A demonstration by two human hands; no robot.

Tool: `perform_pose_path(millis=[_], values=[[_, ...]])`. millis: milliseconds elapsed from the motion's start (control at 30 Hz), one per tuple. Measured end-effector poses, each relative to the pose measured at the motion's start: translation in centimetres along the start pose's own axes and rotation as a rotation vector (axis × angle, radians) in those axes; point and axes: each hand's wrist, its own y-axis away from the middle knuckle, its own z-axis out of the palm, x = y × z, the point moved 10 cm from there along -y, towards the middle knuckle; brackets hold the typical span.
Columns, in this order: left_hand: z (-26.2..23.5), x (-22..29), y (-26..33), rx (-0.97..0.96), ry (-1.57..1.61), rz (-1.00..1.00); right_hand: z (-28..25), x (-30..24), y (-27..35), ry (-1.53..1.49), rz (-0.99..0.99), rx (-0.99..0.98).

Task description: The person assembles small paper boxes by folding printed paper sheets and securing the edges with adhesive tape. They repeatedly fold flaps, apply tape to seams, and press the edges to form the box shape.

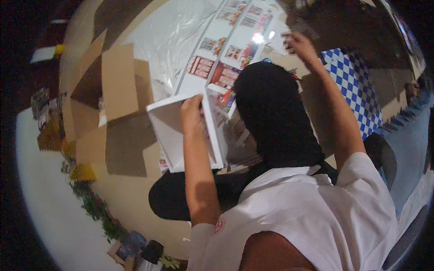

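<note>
the left hand (192, 110) has its fingers closed over the top edge of a white, folded cardboard box (174, 135), holding it tilted with its open side toward the camera; the inside shows only bare white walls, and its outer panel on the right carries colourful print. the box sits at the middle of the view, above a dark rounded shape (169, 196) that may be the person's knee or lap, though that is hard to make out. the right hand (296, 43) is raised high and well apart from the box, near the upper edge; its fingers seem pinched on something small and pale, but the blur does not let me tell what, or whether they truly grip. a black, rounded mass (275, 117), seemingly dark cloth or hair, stands between the two arms and hides what lies behind it. beyond the box lies a long white printed sheet with rows of red and colourful panels (226, 49), partly under a clear plastic film (172, 36). to the left, plain brown cardboard boxes with open flaps (115, 90) stand on the tan floor (126, 194); their insides are in shadow. a blue and white checked cloth (357, 86) lies at the right. small green and yellow bits (90, 198) line the left rim, cut off and unclear.
</note>
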Motion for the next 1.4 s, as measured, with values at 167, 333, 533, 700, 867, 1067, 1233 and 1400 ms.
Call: perform_pose_path(millis=[167, 333, 533, 700, 867, 1067, 1233, 1400], values=[[-1.2, 0.6, -2.0, 0.081, 0.256, 0.040, -1.8, 19.9, 1.3, 0.267, 0.277, 0.008], [-1.2, 1.4, -3.5, 0.021, 0.132, 0.006, 2.4, 24.7, 1.9, 0.108, 0.276, -0.156], [-0.7, 0.7, -4.0, 0.071, 0.132, -0.009, 4.4, 28.8, 0.9, 0.182, 0.441, -0.141], [-0.3, 1.5, -3.5, 0.047, 0.080, 0.005, 5.7, 29.8, 0.0, 0.031, 0.434, -0.151], [-0.4, 1.0, -3.7, 0.020, 0.141, -0.007, 5.9, 30.1, -0.9, 0.195, 0.511, -0.195], [-0.6, 0.6, -3.7, 0.016, 0.164, -0.005, 5.8, 30.3, 0.9, -0.160, 0.548, -0.216], [-0.8, 0.5, -3.8, -0.004, 0.160, 0.000, 5.8, 29.9, 2.5, -0.257, 0.549, -0.127], [-0.8, 0.8, -3.8, 0.029, 0.157, 0.015, 5.1, 31.7, 2.0, 0.045, 0.512, -0.075]])
